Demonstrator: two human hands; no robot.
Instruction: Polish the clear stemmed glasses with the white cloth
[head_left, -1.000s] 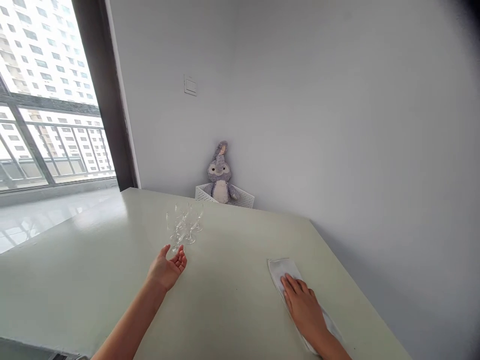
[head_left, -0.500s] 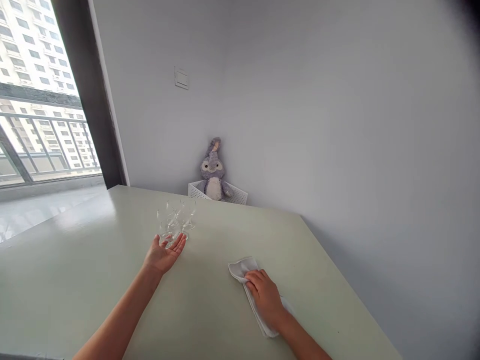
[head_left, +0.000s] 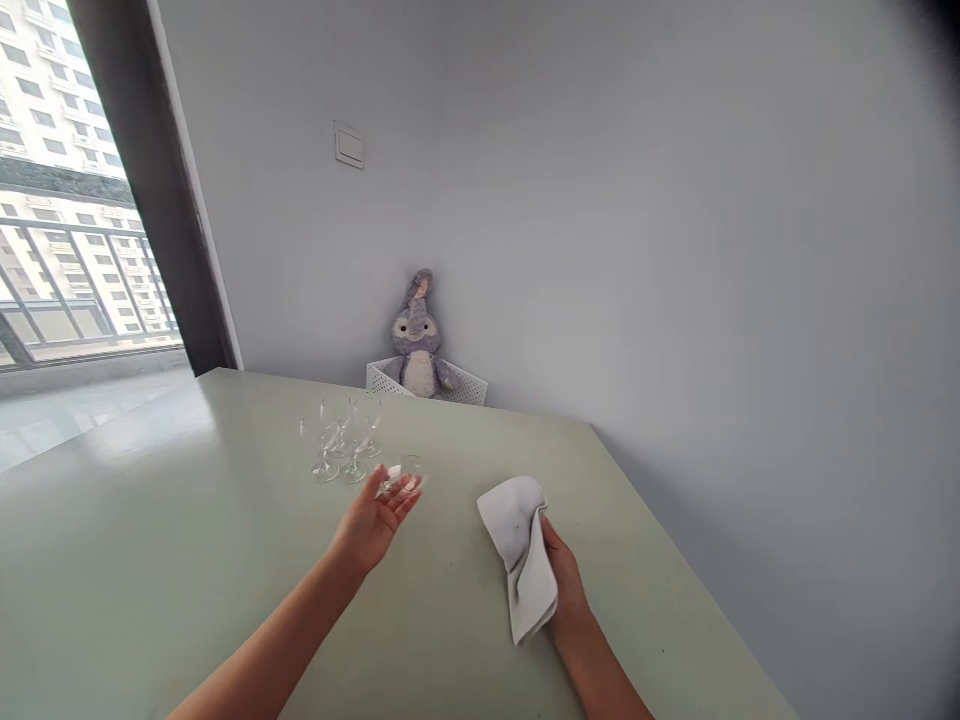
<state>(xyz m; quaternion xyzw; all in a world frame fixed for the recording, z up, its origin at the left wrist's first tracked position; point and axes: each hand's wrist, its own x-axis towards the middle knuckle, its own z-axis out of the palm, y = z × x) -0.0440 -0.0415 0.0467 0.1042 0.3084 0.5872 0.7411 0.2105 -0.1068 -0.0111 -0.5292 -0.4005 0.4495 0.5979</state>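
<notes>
Several clear stemmed glasses stand grouped on the table, left of centre. Just to their right, my left hand is palm up with its fingers curled round another clear glass. That glass is tilted, and its outline is faint against the tabletop. My right hand grips a white folded cloth, lifted off the table with its end hanging down. The cloth covers most of the right fingers.
The pale green table reaches to the grey wall. Behind its far edge a purple plush toy sits in a white perforated basket. A window is at the left.
My left hand has moved right, taking one glass away from the group. My right hand has picked the cloth up from the table and turned it upright. The view has shifted slightly.
</notes>
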